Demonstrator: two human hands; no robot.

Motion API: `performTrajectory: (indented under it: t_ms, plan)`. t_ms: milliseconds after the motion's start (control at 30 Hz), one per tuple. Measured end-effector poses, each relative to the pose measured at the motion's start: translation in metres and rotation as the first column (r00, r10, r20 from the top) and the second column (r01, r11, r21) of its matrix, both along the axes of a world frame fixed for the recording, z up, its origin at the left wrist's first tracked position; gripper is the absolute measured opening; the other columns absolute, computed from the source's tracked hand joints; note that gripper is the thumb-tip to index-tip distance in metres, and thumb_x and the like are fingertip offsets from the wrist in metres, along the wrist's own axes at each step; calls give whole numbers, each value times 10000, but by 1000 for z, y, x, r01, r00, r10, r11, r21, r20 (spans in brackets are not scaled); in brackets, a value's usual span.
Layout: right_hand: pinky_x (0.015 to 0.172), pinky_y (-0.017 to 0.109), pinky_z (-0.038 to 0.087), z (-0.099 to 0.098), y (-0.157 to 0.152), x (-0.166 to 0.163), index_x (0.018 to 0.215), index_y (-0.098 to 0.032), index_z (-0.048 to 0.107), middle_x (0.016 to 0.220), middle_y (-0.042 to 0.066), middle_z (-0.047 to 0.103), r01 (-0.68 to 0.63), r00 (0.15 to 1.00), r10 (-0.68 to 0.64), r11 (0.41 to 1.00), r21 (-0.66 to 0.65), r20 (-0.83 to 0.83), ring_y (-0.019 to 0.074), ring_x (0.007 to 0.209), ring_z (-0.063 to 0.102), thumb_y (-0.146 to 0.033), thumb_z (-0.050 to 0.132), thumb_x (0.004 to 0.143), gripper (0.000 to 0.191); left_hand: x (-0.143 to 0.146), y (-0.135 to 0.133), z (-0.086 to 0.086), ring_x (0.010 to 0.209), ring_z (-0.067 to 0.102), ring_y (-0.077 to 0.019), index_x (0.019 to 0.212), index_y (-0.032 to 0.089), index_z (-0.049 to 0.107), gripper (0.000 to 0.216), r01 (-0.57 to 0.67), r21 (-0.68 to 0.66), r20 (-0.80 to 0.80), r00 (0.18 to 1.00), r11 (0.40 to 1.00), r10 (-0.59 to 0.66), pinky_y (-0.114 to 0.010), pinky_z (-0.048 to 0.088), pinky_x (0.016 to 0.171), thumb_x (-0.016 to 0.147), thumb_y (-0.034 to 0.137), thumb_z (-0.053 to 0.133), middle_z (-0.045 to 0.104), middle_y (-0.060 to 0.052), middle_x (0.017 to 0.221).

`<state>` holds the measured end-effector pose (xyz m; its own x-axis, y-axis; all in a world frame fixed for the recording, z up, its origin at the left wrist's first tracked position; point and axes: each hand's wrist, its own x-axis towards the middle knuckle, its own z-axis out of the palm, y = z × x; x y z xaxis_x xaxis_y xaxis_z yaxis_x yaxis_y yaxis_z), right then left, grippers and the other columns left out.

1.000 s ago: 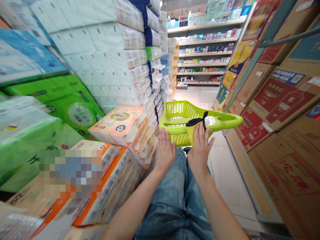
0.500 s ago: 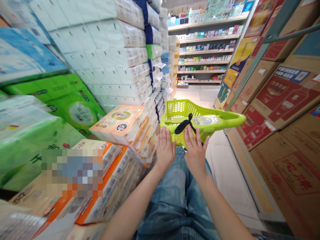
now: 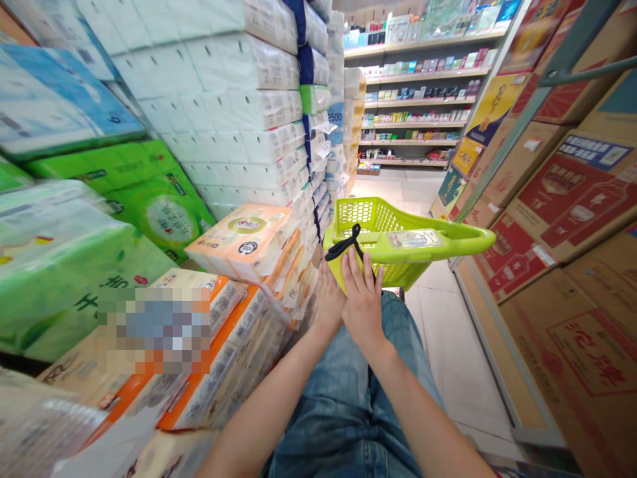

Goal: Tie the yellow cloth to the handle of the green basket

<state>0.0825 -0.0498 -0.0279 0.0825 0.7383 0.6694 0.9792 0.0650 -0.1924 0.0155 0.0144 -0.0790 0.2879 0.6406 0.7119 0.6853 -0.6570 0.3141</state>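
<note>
A lime-green plastic basket (image 3: 408, 255) with perforated sides and a long loop handle stands in front of my knees. My right hand (image 3: 363, 299) lies against its near side, fingers stretched out. A looped black strap (image 3: 343, 249) hangs over the basket rim and passes by the right fingers; whether they pinch it I cannot tell. Close on the left is my left hand (image 3: 329, 295), fingers straight and flat at the basket's near left corner, partly covered by the right hand. The inside of the basket is mostly hidden.
Packs of tissue (image 3: 243, 236) are piled along the left, below a tall white stack of paper packs (image 3: 213, 133). Cardboard cartons (image 3: 572, 206) on a metal-framed rack line the right. Shelves of small boxes (image 3: 413, 99) stand at the aisle's far end, beyond the tiled floor (image 3: 442, 332).
My right hand has moved left along the basket, close against the left hand. The black strap has shifted left with it. The whole view has drifted slightly to the left.
</note>
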Motion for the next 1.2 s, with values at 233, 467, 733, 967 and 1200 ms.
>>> performTrajectory:
  t_ms: [233,467,733,967,1200]
  plan:
    - [1212,590,30,-2,-18,55,1557,-216,263,1571,71,399,94,993,-97,995,45,74,236,1526,158,-55,383,863,722,0,-6,14,1520,95,-298,1565,53,18,682,-12,75,-65,998,997,17,-537,273,1196,1015,277,352,177,-233,1623]
    - [1199,614,123,2,-17,53,1581,-163,156,1630,120,253,224,973,-220,973,60,-63,272,1536,77,-64,363,852,764,7,-8,16,1520,48,-294,1560,62,-62,733,-36,96,-44,998,995,40,-540,288,1188,1015,279,377,135,-241,1627]
    - [1233,507,65,1,1,1,1541,-187,304,1586,56,373,-16,1000,15,999,28,26,216,1532,115,-97,366,911,640,4,2,-9,1483,259,-302,1552,80,217,591,-45,27,-74,996,999,47,-521,350,1177,972,114,327,326,-204,1579]
    - [1214,588,67,7,-18,57,1558,-196,255,1577,79,385,104,992,-107,993,50,65,240,1523,175,-48,371,863,720,3,-7,14,1515,98,-304,1562,44,-6,711,-32,95,-54,998,995,38,-546,298,1184,1010,265,383,179,-248,1613]
    - [1191,612,150,10,-15,49,1579,-160,175,1611,116,299,232,973,-233,970,68,2,288,1523,162,-61,359,858,751,7,-7,14,1514,65,-307,1559,64,-68,751,-41,101,-35,998,994,44,-549,310,1177,1010,273,400,132,-246,1620]
